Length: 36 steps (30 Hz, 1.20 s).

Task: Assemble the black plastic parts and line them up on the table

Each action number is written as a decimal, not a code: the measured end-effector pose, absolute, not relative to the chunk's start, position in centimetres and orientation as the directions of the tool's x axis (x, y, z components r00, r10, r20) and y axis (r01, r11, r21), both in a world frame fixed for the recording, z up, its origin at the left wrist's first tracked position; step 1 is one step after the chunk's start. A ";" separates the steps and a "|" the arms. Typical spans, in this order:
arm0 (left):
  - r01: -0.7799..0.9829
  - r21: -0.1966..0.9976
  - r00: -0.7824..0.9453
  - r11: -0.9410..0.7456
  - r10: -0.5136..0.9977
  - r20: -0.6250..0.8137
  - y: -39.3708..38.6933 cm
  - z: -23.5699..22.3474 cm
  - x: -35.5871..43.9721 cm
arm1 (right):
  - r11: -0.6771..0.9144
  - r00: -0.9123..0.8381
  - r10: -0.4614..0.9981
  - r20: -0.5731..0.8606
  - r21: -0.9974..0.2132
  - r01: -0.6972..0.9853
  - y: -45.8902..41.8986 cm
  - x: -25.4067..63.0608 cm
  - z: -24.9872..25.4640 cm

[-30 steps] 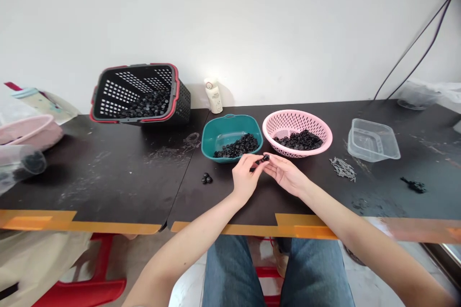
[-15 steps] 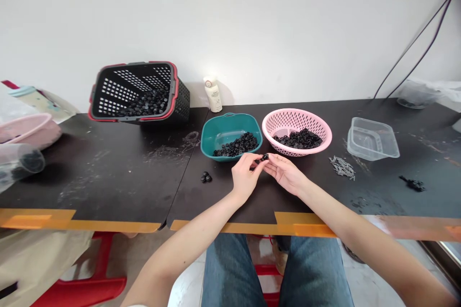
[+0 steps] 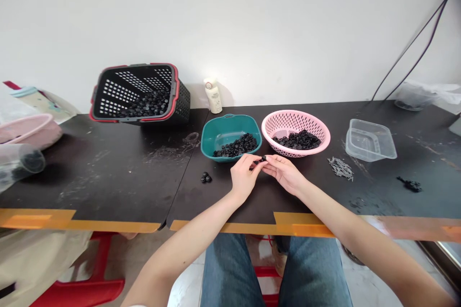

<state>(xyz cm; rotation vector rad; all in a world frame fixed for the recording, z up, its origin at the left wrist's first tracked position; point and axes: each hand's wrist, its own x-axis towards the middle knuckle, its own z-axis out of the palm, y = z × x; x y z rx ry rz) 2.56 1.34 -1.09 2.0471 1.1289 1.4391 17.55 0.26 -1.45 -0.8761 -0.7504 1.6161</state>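
Left hand [image 3: 243,175] and right hand [image 3: 288,175] meet at small black part [image 3: 263,158], thumbs and fingertips of both pinching it; two-handed hold probably steadies something so tiny. From hands: teal basin [image 3: 223,130], 10 o'clock, and pink basket [image 3: 288,120], 2 o'clock, both holding heaped black pieces [image 3: 237,146], likely close for short reach. Dark crate [image 3: 183,103], farther toward 10, holds more. Clear tub [image 3: 370,146], loose grey pins [image 3: 340,169], near 3 o'clock.

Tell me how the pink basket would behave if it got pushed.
The pink basket would probably slide rather than tip, being wide and low. Its thin, hole-filled wall suggests light plastic that may flex slightly under the fingers. The loose black parts heaped inside would likely shift with a sharp push.
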 end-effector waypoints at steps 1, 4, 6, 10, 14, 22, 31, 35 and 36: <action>0.393 0.695 0.148 -0.602 0.788 0.598 1.4 -1.1 2.5 | -0.199 -0.122 0.980 -0.159 -0.847 -0.493 0.2 17.5 -1.4; 0.403 0.671 0.164 -0.622 0.771 0.616 1.5 -1.3 2.5 | -0.169 -0.092 0.985 -0.143 -0.885 -0.433 0.1 17.5 -1.1; 0.410 0.652 0.177 -0.638 0.757 0.629 1.5 -1.3 2.4 | -0.133 -0.073 0.991 -0.112 -0.904 -0.407 0.0 17.5 -0.9; 0.420 0.616 0.199 -0.667 0.730 0.654 1.6 -1.3 2.3 | -0.096 -0.085 0.994 -0.068 -0.916 -0.390 -0.1 17.5 -0.7; 0.419 0.583 0.226 -0.696 0.702 0.676 1.6 -1.1 2.3 | -0.152 -0.136 0.985 -0.102 -0.886 -0.437 -0.1 17.5 -0.7; 0.417 0.627 0.203 -0.658 0.740 0.641 1.4 -0.6 2.4 | -0.195 -0.173 0.977 -0.120 -0.829 -0.524 0.2 17.6 -1.0; 0.378 0.521 0.242 -0.765 0.625 0.743 1.9 -1.2 2.2 | -0.188 -0.187 0.978 -0.092 -0.778 -0.599 -0.1 17.5 -0.8; 0.397 0.496 0.231 -0.772 0.608 0.760 1.9 -1.3 2.0 | -0.128 -0.133 0.989 -0.064 -0.817 -0.563 -0.3 17.6 -0.4; 0.398 0.495 0.229 -0.773 0.606 0.762 1.9 -1.3 2.0 | -0.111 -0.116 0.992 -0.057 -0.829 -0.549 -0.3 17.6 -0.4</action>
